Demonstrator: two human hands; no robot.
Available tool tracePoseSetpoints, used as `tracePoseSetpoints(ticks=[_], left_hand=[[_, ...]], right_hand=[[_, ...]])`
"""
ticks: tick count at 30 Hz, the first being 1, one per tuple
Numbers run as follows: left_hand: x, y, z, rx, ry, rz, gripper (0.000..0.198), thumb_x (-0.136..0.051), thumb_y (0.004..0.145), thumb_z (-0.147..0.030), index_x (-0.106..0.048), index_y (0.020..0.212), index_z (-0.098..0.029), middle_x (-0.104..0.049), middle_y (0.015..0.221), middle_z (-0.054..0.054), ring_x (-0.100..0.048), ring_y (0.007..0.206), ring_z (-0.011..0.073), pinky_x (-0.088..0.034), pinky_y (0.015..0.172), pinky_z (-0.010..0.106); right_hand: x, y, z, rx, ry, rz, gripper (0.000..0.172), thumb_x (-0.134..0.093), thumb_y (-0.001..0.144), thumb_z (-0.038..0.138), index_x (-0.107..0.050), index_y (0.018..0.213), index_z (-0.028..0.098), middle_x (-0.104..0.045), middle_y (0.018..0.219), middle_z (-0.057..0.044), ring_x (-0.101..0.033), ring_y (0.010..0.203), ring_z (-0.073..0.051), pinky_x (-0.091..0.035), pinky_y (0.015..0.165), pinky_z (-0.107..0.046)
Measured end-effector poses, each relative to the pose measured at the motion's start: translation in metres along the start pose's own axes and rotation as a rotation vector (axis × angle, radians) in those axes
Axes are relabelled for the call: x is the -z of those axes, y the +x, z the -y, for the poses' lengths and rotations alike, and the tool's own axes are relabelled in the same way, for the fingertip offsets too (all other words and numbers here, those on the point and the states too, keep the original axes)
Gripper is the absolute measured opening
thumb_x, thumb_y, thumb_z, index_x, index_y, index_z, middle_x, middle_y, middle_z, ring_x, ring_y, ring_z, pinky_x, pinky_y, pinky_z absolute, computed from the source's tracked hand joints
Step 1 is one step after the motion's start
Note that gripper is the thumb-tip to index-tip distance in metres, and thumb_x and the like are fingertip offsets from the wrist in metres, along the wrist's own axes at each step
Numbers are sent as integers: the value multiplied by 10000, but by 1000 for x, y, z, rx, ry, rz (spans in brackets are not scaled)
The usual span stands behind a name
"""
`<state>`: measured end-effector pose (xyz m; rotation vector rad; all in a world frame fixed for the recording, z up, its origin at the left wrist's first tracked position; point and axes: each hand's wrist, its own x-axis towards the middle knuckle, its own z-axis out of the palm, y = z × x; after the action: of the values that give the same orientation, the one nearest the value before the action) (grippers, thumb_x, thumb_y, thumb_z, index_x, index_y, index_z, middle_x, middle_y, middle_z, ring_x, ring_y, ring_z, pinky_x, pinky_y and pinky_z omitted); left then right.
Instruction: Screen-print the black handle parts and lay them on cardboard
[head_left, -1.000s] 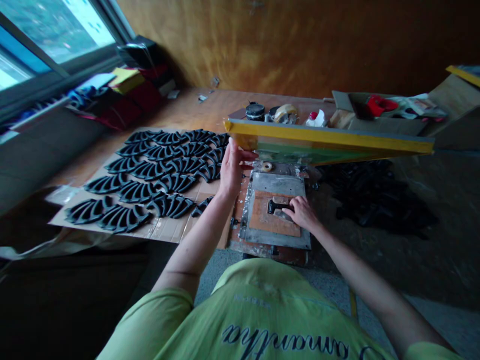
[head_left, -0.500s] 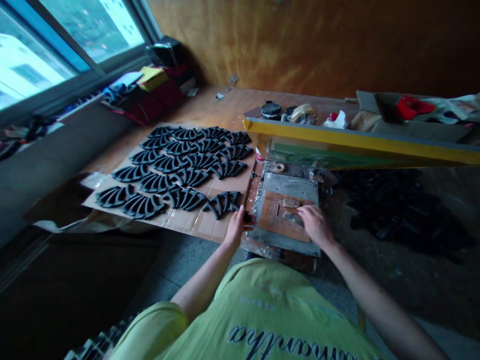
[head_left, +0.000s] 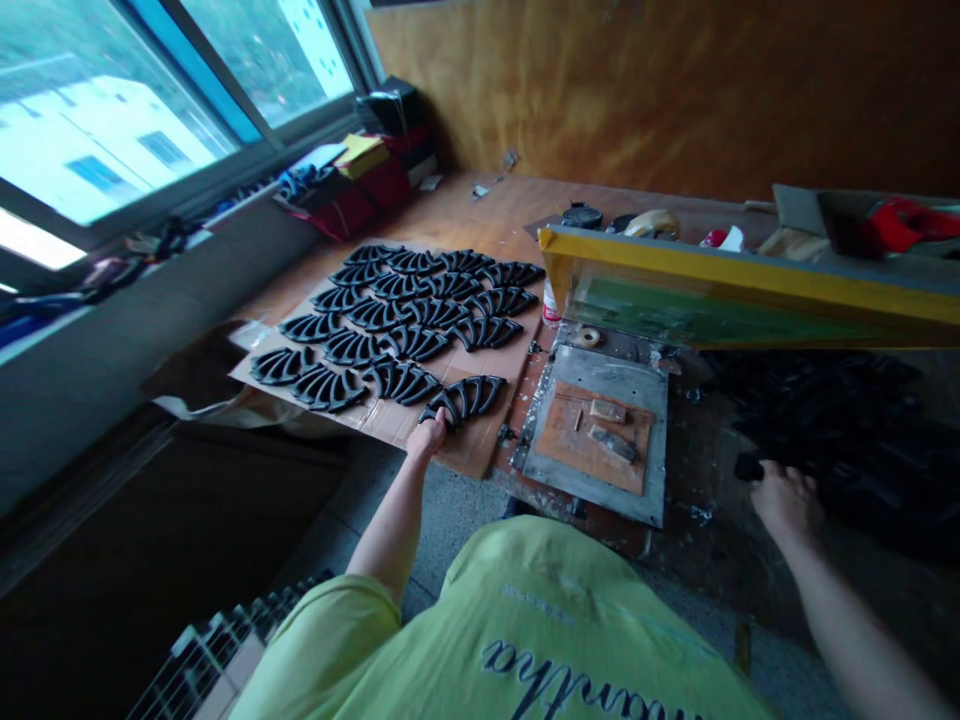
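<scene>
My left hand point(head_left: 427, 435) is closed at the near edge of the cardboard, its fingertips on a black curved piece point(head_left: 433, 411) at the left end of the front row's last group. Further right, my right hand point(head_left: 786, 500) grips another black piece point(head_left: 748, 467), of which only a rounded end shows clearly. That hand is beside a dark pile of black pieces point(head_left: 885, 440). Between my hands lies a grey metal plate point(head_left: 652, 480) bearing a brown board point(head_left: 559, 450). Two small worn blocks, one pale point(head_left: 608, 411) and one greyish point(head_left: 613, 443), are on the board.
Fanned groups of black curved pieces point(head_left: 379, 315) cover much of the cardboard sheet point(head_left: 480, 455). A yellow-edged frame point(head_left: 750, 275) stands tilted above the plate's far side. A tape roll point(head_left: 589, 337), a small bottle point(head_left: 550, 303) and an open carton point(head_left: 802, 210) sit further back.
My left hand has moved left onto the front row of pieces. My right hand has left the small blocks and moved right to the pile, where it now holds a black piece. The view has shifted.
</scene>
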<state>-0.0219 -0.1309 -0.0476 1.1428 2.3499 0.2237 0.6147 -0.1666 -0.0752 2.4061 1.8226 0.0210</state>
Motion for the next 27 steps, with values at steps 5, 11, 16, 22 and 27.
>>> tracePoseSetpoints(ticks=[5,11,16,22,27], left_hand=[[-15,-32,-17,-102,145,-269,575,-363,926,-554,-600,1250,-142,-596,1289,234,-544,1218,355,-418,987,492],[-51,-38,-59,-171,129,-223,623,-477,867,-586,-516,1397,-260,-385,1539,130,-334,1368,395,-330,1039,601],[-54,-31,-71,-102,108,-216,587,-487,862,-580,-592,1323,-232,-429,1508,149,-328,1355,425,-289,1037,651],[-46,-41,-54,-387,206,-278,506,-604,820,-535,-659,1242,-262,-515,1450,102,-379,1334,398,-295,1067,588],[-22,0,-64,-640,287,-193,519,-668,791,-498,-652,1270,-298,-519,1458,58,-392,1349,362,-286,1101,533]], right_hand=[[-6,6,-6,42,-6,28,335,-439,877,240,-691,1075,142,-641,1035,-205,-559,999,-358,-452,712,-425],[-10,2,16,102,31,49,304,-410,921,265,-638,1103,181,-663,1042,-143,-595,949,-302,-442,714,-390],[-16,-7,26,132,27,19,291,-384,933,249,-622,1090,192,-670,998,-136,-612,979,-308,-449,733,-404],[-24,-9,22,125,87,-24,267,-410,897,222,-632,1046,211,-655,973,-139,-645,909,-294,-480,732,-393],[-26,-8,25,54,161,5,291,-402,896,230,-638,1065,207,-663,998,-151,-662,832,-292,-486,684,-392]])
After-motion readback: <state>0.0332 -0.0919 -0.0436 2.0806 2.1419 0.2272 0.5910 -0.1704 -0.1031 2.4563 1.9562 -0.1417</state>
